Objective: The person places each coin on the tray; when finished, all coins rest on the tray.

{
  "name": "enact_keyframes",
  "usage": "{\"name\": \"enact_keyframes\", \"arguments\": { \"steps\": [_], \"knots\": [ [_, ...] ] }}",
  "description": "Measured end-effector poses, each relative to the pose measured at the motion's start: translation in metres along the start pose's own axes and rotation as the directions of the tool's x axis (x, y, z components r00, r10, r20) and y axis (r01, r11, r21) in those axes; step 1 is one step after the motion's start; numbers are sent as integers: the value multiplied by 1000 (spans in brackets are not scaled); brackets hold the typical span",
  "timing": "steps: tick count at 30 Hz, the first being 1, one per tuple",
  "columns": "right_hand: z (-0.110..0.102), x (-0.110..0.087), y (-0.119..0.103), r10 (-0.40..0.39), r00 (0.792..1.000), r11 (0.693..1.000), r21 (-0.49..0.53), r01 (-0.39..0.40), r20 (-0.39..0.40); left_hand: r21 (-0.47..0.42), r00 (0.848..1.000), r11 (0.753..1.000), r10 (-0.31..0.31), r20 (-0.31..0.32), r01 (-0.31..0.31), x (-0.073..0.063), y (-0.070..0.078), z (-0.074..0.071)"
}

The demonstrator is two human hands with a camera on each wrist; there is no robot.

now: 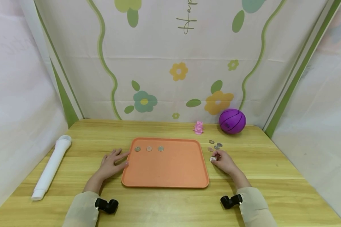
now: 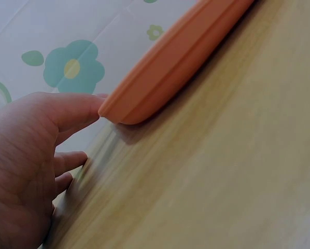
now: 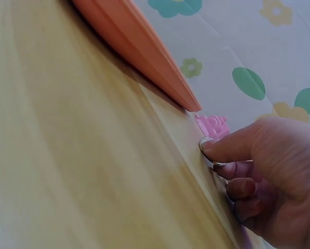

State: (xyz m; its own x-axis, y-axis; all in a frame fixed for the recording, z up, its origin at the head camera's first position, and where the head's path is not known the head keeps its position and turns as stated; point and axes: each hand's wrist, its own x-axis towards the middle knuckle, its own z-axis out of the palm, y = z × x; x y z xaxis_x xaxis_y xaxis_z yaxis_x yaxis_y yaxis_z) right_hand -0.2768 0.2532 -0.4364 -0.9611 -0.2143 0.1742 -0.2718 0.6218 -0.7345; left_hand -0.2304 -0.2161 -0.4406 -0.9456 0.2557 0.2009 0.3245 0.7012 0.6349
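An orange tray [image 1: 170,170] lies on the wooden table, with three coins in a row near its far left corner, the middle one a coppery coin [image 1: 149,148]. My left hand [image 1: 111,165] rests at the tray's left edge, fingers spread and fingertips on the rim; in the left wrist view the tray's side [image 2: 160,78] meets the forefinger. Just right of the tray, my right hand [image 1: 224,162] pinches a silvery coin [image 1: 212,159] between thumb and fingers, close over the table. The same coin [image 3: 205,141] shows at the thumb tip in the right wrist view.
Several loose coins [image 1: 217,147] lie beyond the right hand. Behind them are a pink animal-shaped piece [image 1: 198,128] and a purple ball [image 1: 232,121]. At the far left lies a white tube [image 1: 51,168]. A flowered cloth [image 1: 176,41] closes off the back.
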Motion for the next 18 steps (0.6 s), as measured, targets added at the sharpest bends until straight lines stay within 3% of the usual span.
{"name": "enact_keyframes", "arguments": {
  "steps": [5,8,12,18],
  "knots": [
    [-2,-1,-2,7,1000,1000,24,-7,3,7,1000,1000,-2,0,2,0,0,0],
    [-6,-1,-3,82,997,989,119,-83,5,6,1000,1000,7,-1,-7,0,2,0],
    [-14,4,-11,166,986,948,275,-161,4,3,1000,1000,11,0,-11,1,2,-1],
    [-21,20,-19,193,980,876,442,-193,45,14,1000,1000,10,0,-10,0,0,0]
  ]
}}
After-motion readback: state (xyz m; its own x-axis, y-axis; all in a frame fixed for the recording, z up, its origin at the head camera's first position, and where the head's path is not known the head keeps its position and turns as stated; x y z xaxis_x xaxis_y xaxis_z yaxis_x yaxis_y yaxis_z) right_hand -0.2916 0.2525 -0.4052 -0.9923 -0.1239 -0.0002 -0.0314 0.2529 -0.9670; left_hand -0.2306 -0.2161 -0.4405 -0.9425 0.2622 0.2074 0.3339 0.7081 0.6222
